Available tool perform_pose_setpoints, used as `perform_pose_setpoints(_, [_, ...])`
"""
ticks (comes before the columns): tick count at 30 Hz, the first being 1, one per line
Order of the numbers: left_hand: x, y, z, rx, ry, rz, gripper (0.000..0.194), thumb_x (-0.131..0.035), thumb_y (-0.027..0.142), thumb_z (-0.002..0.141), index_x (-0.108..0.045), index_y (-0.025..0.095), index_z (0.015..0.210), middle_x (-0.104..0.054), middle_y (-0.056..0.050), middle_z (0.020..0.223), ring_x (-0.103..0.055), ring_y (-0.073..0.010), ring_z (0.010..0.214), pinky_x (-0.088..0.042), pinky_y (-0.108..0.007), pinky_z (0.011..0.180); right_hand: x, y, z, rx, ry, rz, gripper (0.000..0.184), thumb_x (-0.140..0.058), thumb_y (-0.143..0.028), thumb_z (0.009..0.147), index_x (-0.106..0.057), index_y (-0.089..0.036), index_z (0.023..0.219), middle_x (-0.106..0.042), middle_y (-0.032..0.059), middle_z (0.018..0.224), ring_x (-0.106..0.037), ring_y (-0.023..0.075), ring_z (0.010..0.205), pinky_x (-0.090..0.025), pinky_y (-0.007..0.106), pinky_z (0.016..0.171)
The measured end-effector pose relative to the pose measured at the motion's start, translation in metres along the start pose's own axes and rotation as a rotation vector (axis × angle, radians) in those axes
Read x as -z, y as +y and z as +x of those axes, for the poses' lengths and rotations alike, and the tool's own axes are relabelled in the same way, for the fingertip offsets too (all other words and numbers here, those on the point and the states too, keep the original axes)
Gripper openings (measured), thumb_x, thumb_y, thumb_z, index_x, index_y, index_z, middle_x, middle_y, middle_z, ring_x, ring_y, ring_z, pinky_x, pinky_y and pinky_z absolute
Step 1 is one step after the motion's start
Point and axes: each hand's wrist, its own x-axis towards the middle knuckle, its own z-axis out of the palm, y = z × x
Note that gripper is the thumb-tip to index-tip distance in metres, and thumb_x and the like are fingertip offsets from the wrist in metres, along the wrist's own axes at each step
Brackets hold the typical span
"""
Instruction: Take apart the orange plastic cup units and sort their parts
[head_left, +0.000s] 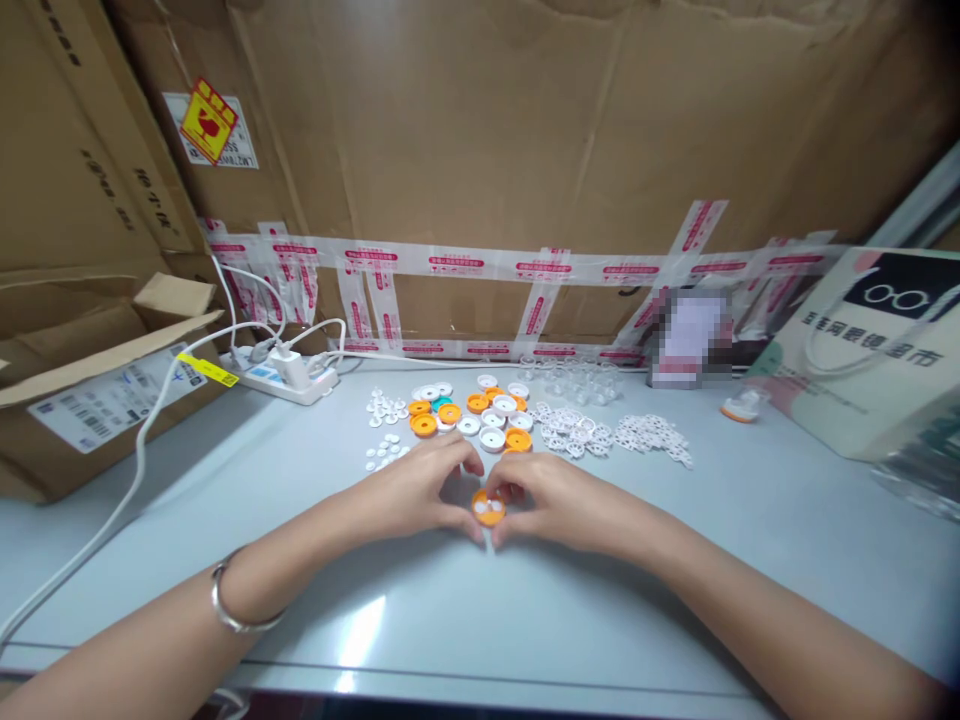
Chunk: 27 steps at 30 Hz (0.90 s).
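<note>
A shallow orange round plastic cup (pixel 490 519) lies on the grey table between my hands, with small white round pieces inside it. My left hand (pixel 435 485) curves around its left side, thumb tip at the rim and fingers apart from the thumb. From the right, my right hand (pixel 551 500) reaches over the cup with curled fingers. Its fingertips are at the cup's upper right, and the thumb is by the lower right rim. Whatever those fingertips pinch is too small and hidden to name. Just beyond my hands are loose orange and white round cups (pixel 492 438).
Small white parts (pixel 386 408) lie left of the cups; white openwork pieces (pixel 574 430) and clear plastic domes (pixel 577 380) lie right. A power strip (pixel 300 385), an open cardboard box (pixel 112 390), a paper bag (pixel 862 370) and an orange-rimmed clear piece (pixel 742 408) stand around.
</note>
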Motion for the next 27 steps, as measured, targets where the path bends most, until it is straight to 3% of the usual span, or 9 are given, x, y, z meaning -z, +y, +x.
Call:
perform_pose_setpoints(3, [0.001, 0.003, 0.000, -0.036, 0.002, 0.005, 0.018, -0.058, 0.036, 0.078, -0.059, 0.019, 0.086, -0.059, -0.001, 0.084, -0.052, -0.0148, 0.081, -0.039, -0.025, 0.073, -0.003, 0.002, 0.002, 0.018, 0.027, 0.012, 0.023, -0.063, -0.039, 0.073, -0.061, -0.017, 0.080, -0.059, 0.0018, 0.079, -0.051, 0.0139, 0.071, -0.035, 0.022, 0.061])
perform_pose_setpoints(5, [-0.001, 0.004, 0.002, -0.034, -0.001, 0.039, 0.013, -0.055, 0.029, 0.081, -0.063, 0.018, 0.082, -0.059, -0.001, 0.080, -0.053, -0.0131, 0.076, -0.039, -0.023, 0.070, -0.004, 0.002, 0.003, 0.004, 0.034, 0.008, 0.019, -0.064, -0.035, 0.073, -0.060, -0.016, 0.077, -0.059, 0.0018, 0.077, -0.051, 0.0136, 0.070, -0.035, 0.022, 0.060])
perform_pose_setpoints(14, [-0.014, 0.009, 0.005, 0.073, 0.017, 0.166, 0.010, -0.063, 0.028, 0.072, -0.066, 0.019, 0.073, -0.059, 0.000, 0.073, -0.054, -0.0130, 0.067, -0.038, -0.022, 0.061, -0.009, -0.003, 0.004, -0.079, 0.047, -0.010, 0.017, -0.068, -0.030, 0.067, -0.058, -0.017, 0.067, -0.058, -0.0005, 0.068, -0.049, 0.0118, 0.063, -0.031, 0.021, 0.053])
perform_pose_setpoints(27, [-0.021, 0.017, 0.003, 0.137, -0.074, 0.408, 0.012, -0.055, 0.017, 0.073, -0.066, 0.016, 0.069, -0.062, -0.006, 0.074, -0.057, -0.0168, 0.062, -0.038, -0.025, 0.057, -0.014, -0.006, 0.006, -0.104, 0.102, -0.033, 0.016, -0.067, -0.028, 0.066, -0.056, -0.016, 0.061, -0.058, 0.0001, 0.064, -0.050, 0.0128, 0.063, -0.029, 0.021, 0.054])
